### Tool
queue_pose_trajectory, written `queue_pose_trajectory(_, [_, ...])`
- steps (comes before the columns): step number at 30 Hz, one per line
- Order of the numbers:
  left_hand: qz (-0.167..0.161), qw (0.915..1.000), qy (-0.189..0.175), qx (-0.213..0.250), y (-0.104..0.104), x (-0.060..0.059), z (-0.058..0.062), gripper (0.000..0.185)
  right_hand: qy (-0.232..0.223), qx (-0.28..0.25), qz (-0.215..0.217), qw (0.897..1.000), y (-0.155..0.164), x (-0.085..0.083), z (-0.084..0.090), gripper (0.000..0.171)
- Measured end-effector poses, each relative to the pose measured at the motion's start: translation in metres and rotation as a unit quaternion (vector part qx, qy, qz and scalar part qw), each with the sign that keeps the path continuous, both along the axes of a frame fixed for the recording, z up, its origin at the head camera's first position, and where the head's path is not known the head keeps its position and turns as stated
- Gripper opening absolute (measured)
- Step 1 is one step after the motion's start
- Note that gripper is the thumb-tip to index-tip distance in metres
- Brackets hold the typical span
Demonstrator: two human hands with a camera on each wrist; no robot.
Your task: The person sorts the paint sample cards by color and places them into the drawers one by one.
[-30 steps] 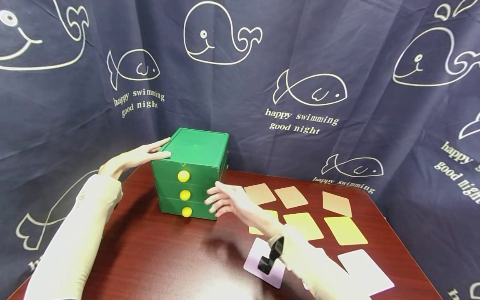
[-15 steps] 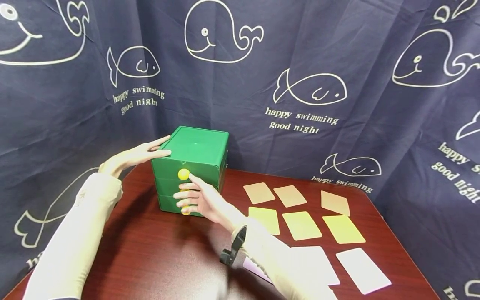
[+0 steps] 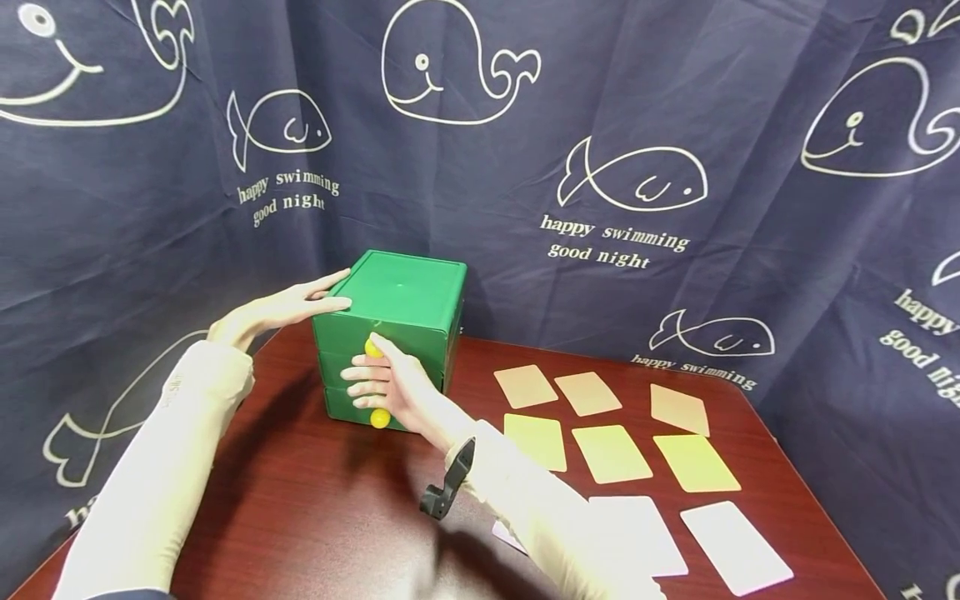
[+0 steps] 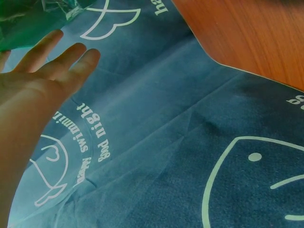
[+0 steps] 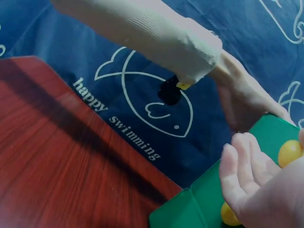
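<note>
A green drawer box (image 3: 405,287) with three stacked drawers stands on the table. My left hand (image 3: 281,308) rests on its top left edge, thumb on the lid and fingers extended along the side. In the left wrist view, the left hand (image 4: 45,80) shows beside the green plastic (image 4: 33,23). My right hand (image 3: 401,385) is at the drawer front, pinching the top yellow knob (image 3: 371,348) between thumb and index finger. Its other fingers hide the middle knob. The bottom knob (image 3: 380,418) shows below them. In the right wrist view, the top knob (image 5: 289,153) sits by the thumb.
Right of the box, cards lie in rows on the dark red table (image 3: 300,517): orange cards (image 3: 588,393) at the back, yellow cards (image 3: 611,454) in the middle, pale cards (image 3: 737,547) in front. A blue whale-print curtain (image 3: 495,183) hangs closely behind the table.
My right hand has moved left from the box's right front edge to the top knob and taken hold of it. The left hand has stayed on the box. The drawers look closed throughout.
</note>
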State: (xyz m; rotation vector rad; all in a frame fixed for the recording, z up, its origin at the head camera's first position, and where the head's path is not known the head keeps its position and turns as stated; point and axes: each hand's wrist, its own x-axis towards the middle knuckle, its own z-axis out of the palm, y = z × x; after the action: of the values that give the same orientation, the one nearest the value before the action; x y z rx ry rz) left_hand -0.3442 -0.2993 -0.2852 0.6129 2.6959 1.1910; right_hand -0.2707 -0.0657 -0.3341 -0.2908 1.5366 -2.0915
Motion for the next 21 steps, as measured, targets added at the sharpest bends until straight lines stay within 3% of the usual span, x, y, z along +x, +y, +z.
queue_pose_trajectory(5, [0.005,1.0,0.004,0.002,0.001,0.002,0.0,0.071,0.04,0.034,-0.073,0.996,-0.009,0.004,0.0,0.059])
queue_pose_trajectory(11, [0.012,0.9999,0.003,0.007,0.002,0.003,0.0,0.07,0.099,0.058,-0.143,0.983,-0.017,0.008,-0.004,0.056])
queue_pose_trajectory(21, [0.017,0.9998,-0.001,-0.012,0.002,0.002,0.003,0.072,0.116,0.066,-0.19,0.973,-0.019,0.009,-0.006,0.049])
